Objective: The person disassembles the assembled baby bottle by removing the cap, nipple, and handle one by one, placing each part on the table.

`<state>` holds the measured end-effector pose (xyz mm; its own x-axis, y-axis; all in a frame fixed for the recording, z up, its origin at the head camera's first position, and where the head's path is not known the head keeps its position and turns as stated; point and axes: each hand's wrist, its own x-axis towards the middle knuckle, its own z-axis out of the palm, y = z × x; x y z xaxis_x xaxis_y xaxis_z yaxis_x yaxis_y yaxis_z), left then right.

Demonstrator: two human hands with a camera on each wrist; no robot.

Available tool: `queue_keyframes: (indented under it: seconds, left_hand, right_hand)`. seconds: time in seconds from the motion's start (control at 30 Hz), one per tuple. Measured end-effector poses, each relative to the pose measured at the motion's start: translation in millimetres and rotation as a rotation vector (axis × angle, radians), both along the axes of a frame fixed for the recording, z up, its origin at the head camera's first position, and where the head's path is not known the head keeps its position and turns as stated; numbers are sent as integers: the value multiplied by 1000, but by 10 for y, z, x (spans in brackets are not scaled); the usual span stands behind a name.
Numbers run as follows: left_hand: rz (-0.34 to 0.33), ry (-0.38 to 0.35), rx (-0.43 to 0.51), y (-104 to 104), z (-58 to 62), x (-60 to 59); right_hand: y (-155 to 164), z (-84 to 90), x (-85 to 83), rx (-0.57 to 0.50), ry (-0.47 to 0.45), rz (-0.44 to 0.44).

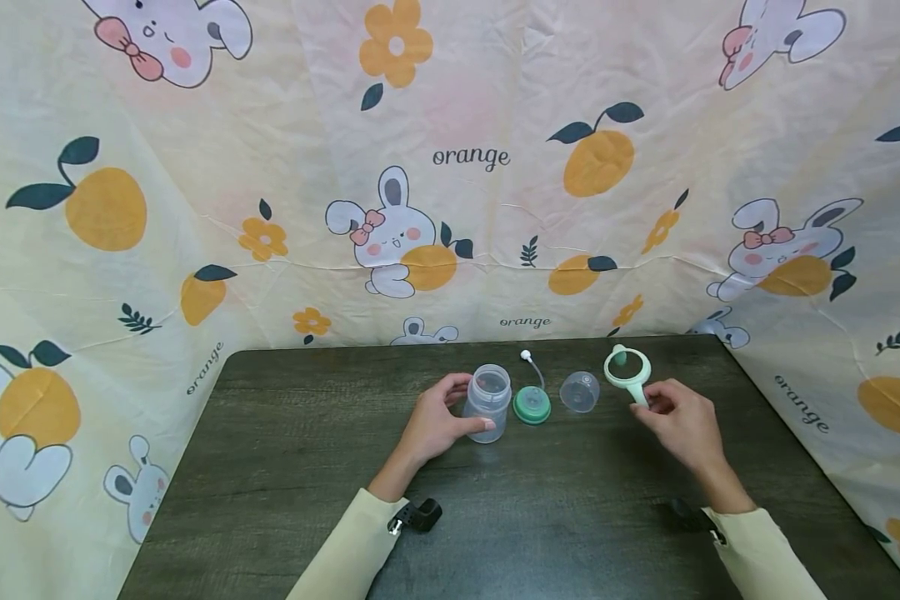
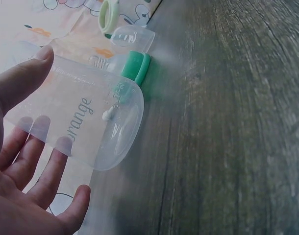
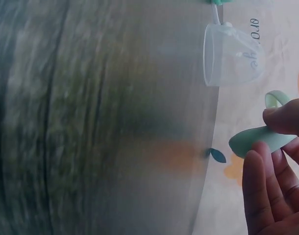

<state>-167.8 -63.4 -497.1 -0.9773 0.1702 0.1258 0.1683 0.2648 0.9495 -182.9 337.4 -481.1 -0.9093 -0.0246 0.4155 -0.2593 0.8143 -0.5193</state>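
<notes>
Bottle body (image 1: 487, 402), clear plastic, stands upright and empty on the dark table (image 1: 285, 433), its open mouth upward; the left hand (image 1: 435, 425) wraps it, thumb and fingers curled round the wall. To its right lie the green collar with straw (image 1: 532, 404), the clear cap (image 1: 579, 391), then the pale green handle ring (image 1: 628, 372), pinched by the right hand (image 1: 682, 421).

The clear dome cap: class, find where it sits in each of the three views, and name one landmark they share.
Head: clear dome cap at table centre, right of the green collar.
Left wrist: top centre, beyond the collar.
Right wrist: upper right, above the right hand.
Shared landmark: the pale green handle ring.
</notes>
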Motion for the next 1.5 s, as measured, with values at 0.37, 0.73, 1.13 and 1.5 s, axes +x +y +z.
queue_keyframes:
  seconds: [0.37, 0.73, 1.13, 1.5]
  left_hand:
    - [-5, 1, -9, 2, 2, -6]
    - [-1, -4, -16, 9, 8, -2]
    - [5, -10, -13, 8, -5, 4]
    - [5, -18, -18, 9, 1, 19]
  right_hand:
    - [102, -60, 11, 62, -39, -12]
    - [152, -95, 41, 84, -63, -1]
    - [200, -179, 28, 108, -76, 3]
    - [227, -176, 26, 114, -114, 29]
